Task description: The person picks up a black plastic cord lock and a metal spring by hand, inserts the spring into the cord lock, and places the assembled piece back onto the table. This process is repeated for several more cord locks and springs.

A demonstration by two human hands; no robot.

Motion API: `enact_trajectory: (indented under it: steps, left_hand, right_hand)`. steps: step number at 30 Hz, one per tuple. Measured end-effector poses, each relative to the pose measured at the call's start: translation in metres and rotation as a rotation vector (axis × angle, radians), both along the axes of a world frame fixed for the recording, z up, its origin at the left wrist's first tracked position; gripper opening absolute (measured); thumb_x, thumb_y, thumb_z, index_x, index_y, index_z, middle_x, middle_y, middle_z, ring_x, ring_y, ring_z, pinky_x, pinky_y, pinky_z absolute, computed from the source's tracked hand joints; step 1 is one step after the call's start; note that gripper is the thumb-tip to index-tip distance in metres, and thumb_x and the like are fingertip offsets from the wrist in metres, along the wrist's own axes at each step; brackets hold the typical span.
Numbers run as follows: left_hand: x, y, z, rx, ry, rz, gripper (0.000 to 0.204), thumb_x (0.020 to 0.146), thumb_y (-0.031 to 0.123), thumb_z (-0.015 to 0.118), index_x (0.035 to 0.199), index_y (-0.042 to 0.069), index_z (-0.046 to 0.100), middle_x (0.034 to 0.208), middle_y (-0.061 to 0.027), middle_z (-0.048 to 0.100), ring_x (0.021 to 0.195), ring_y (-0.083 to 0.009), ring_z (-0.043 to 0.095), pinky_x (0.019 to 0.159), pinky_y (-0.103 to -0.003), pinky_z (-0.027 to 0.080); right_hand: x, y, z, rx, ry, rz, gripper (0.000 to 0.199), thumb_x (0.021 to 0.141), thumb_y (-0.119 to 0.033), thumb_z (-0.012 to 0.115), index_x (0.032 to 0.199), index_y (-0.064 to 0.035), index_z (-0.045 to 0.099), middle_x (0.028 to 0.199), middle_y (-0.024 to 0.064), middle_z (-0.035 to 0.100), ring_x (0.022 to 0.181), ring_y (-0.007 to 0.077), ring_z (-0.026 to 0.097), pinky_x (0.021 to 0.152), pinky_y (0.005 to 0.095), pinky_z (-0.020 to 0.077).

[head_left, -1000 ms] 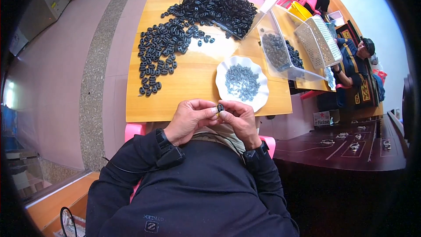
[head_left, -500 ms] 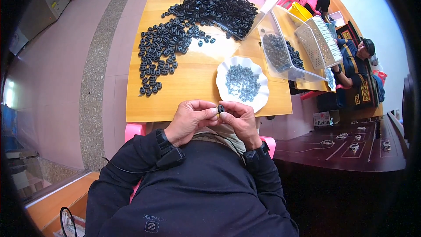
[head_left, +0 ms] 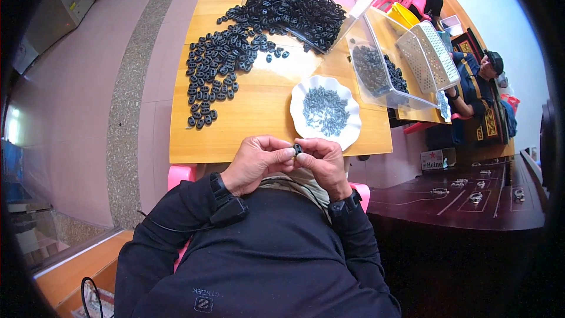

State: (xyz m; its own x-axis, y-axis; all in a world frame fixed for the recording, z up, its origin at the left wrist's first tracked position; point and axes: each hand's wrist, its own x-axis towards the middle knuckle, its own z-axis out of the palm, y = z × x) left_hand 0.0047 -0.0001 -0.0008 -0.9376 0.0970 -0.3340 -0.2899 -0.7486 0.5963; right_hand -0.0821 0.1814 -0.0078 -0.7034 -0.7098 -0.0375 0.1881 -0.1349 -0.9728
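Just over the table's near edge, my left hand (head_left: 258,165) and my right hand (head_left: 325,165) meet, thumbs and fingers closed on one small black oval piece (head_left: 298,149) with two holes, which looks like a cord lock. Fingertips partly cover it. Right beyond my hands is a white scalloped plate (head_left: 299,128), holding many small grey metallic bits that look like springs. Loose black oval pieces (head_left: 212,70) of the same kind spread over the left of the wooden table (head_left: 253,135), and a large heap (head_left: 294,12) of them lies at the back.
A clear plastic bin (head_left: 347,29) lies tipped by the heap. To the right stand another clear box (head_left: 368,97) with black pieces and a white perforated basket (head_left: 432,53). Two people sit beyond, one in a striped top (head_left: 471,82). A dark red panel (head_left: 424,200) lies at right.
The black oval piece has turned slightly between my fingertips, and more of its holed face shows. My hands stay in nearly the same place.
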Motion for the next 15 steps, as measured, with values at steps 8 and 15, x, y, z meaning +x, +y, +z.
enact_trajectory:
  steps: [8, 15]
  left_hand:
    - [0.0022, 0.0005, 0.0016, -0.042, 0.01, -0.008, 0.01, 0.087, 0.005, 0.068, 0.095, 0.001, 0.064, 0.086, -0.0096, 0.068, 0.076, -0.0167, 0.068, 0.07, -0.027, 0.059]
    - [-0.0012, 0.0038, -0.0023, -0.05, 0.11, 0.014, 0.008, 0.087, 0.004, 0.067, 0.092, 0.0, 0.063, 0.086, -0.0104, 0.068, 0.076, -0.0175, 0.069, 0.07, -0.029, 0.06]
  right_hand:
    - [0.0032, 0.0002, 0.0055, -0.011, -0.05, 0.008, 0.027, 0.084, 0.003, 0.067, 0.111, 0.0056, 0.063, 0.097, 0.0108, 0.069, 0.085, 0.0141, 0.066, 0.075, 0.0258, 0.0565]
    - [0.0061, -0.0007, 0.0103, -0.053, -0.083, 0.014, 0.025, 0.085, 0.002, 0.067, 0.11, 0.005, 0.064, 0.095, 0.0094, 0.069, 0.081, 0.0138, 0.066, 0.07, 0.0255, 0.0565]
